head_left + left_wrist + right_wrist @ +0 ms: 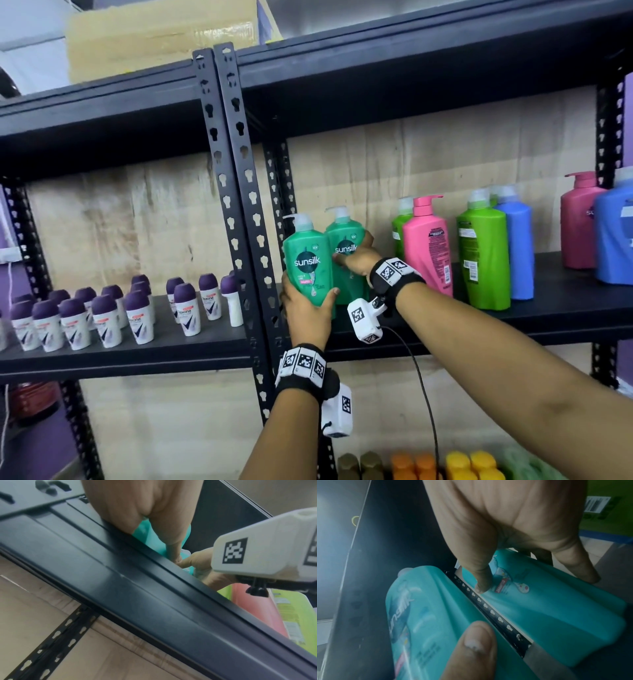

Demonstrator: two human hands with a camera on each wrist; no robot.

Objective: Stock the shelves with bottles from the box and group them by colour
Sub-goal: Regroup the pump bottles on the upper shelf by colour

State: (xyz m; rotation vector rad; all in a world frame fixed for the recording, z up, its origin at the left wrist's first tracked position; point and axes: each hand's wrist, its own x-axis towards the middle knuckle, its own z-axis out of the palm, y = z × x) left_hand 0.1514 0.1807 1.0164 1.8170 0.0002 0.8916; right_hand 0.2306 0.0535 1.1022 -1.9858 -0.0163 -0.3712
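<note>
Two teal-green Sunsilk pump bottles stand side by side at the left end of the black shelf (445,329). My left hand (308,305) grips the lower body of the left bottle (306,260), thumb across its front. My right hand (356,255) grips the right bottle (342,236) around its middle. In the right wrist view my right hand's thumb (481,580) presses the label of the right bottle (547,608), beside the left bottle (423,615). From below the shelf edge (137,588), the left wrist view shows my left hand (154,513) on teal plastic (145,534).
Pink (428,250), lime-green (484,260) and blue (517,250) bottles stand further right on the same shelf. A black upright post (239,205) divides it from the left shelf of purple-capped roll-ons (137,308). Brown, orange and yellow caps (428,462) sit below. A cardboard box (161,37) lies on top.
</note>
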